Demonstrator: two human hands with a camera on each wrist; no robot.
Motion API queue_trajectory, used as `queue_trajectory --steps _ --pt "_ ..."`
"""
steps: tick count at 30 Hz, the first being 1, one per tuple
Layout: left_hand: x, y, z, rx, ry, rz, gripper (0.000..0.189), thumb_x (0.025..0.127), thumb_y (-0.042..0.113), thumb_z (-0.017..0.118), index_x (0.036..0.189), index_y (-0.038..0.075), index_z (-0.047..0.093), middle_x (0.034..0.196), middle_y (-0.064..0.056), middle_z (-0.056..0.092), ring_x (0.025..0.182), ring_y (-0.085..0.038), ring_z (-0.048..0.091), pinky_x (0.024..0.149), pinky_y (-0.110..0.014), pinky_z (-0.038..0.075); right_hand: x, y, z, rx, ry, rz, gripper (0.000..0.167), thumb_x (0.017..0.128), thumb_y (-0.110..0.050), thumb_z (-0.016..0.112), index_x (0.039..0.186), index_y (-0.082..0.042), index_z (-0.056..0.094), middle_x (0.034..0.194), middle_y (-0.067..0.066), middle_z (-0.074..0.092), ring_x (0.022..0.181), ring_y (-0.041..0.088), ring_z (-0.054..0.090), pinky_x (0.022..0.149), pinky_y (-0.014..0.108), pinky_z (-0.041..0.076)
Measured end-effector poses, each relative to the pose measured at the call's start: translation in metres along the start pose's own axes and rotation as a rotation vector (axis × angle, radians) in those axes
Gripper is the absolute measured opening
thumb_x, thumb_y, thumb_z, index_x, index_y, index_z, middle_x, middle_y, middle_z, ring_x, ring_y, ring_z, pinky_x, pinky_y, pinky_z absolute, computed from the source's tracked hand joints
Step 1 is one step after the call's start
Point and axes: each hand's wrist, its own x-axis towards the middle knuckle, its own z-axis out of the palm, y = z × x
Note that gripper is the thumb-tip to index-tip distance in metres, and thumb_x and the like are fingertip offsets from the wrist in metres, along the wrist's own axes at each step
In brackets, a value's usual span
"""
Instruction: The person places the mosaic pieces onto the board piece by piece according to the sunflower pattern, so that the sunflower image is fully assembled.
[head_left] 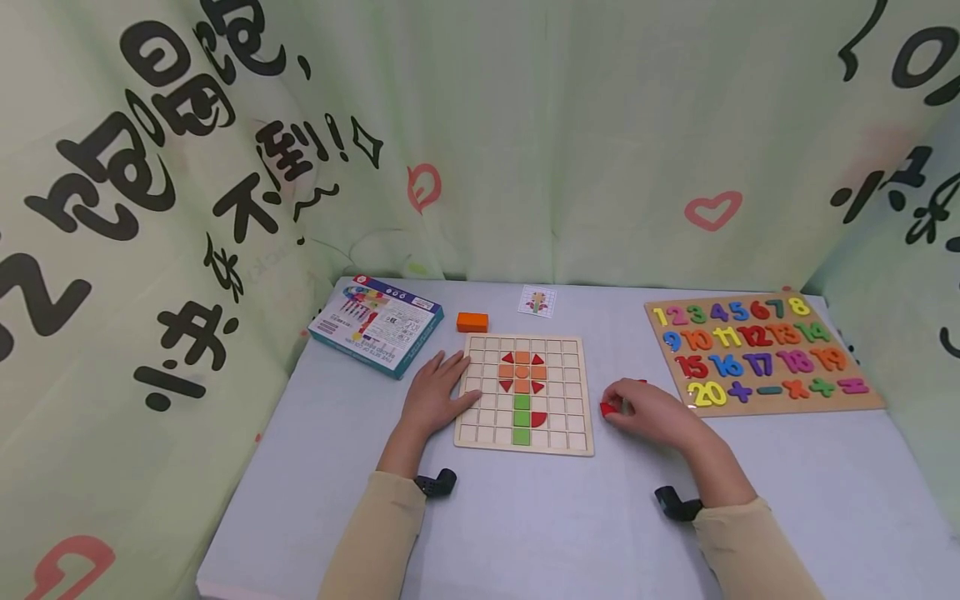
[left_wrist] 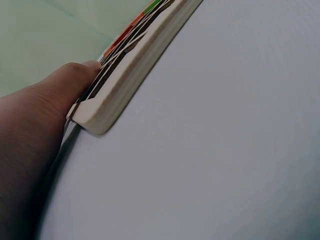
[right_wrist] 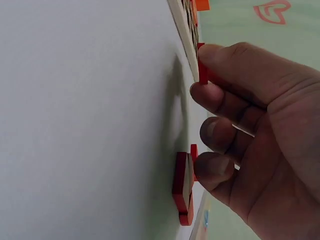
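Note:
A wooden grid board point(head_left: 480, 425) lies mid-table, with orange squares, red triangles, green squares point(head_left: 521, 419) and a red rounded piece point(head_left: 538, 419) set in it. My left hand point(head_left: 431, 396) rests at the board's left edge, fingers extended; in the left wrist view the thumb point(left_wrist: 75, 80) touches the frame. To the right of the board, my right hand point(head_left: 651, 414) pinches a small red piece point(right_wrist: 202, 65) between thumb and index finger, above the tabletop. Its full shape is hidden. Under the other curled fingers lie more red pieces point(right_wrist: 183, 182).
At the back left lies a puzzle box point(head_left: 375, 323). An orange block point(head_left: 472, 322) sits behind the board, with a small pattern card point(head_left: 537, 301) to its right. A wooden number board point(head_left: 772, 354) occupies the right side. Curtains with writing hang behind the table.

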Motion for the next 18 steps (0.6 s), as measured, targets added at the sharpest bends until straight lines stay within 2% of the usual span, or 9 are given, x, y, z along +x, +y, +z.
queue_trajectory --steps 7,13,18 --pt "-0.0002 0.0 -0.0008 0.0 0.002 0.006 0.076 0.091 0.066 0.052 0.154 0.026 0.036 0.161 0.005 0.035 0.153 -0.028 0.022 0.123 -0.049 0.023 0.0003 0.0073 0.0055 -0.027 0.003 0.01 0.024 0.088 -0.025 0.075 0.107 -0.013 0.066 0.093 -0.001 0.061 0.087 0.017 0.055 0.083 0.04 0.055" --pt "-0.0002 -0.0007 0.0 -0.004 -0.001 0.005 0.076 0.091 0.065 0.052 0.154 0.026 0.036 0.161 0.005 0.035 0.153 -0.028 0.022 0.123 -0.049 0.023 -0.0005 0.0075 0.0069 -0.045 0.007 0.034 0.029 0.085 -0.032 0.077 0.105 -0.014 0.066 0.089 0.0 0.058 0.083 0.017 0.053 0.075 0.034 0.051" --pt "0.0005 -0.0014 0.001 -0.002 -0.005 0.004 0.076 0.091 0.065 0.052 0.154 0.026 0.036 0.161 0.005 0.034 0.153 -0.028 0.021 0.124 -0.049 0.022 -0.0017 0.0091 0.0076 -0.049 0.012 0.023 0.025 0.087 -0.024 0.075 0.11 -0.017 0.067 0.099 0.001 0.06 0.092 0.018 0.057 0.084 0.041 0.056"
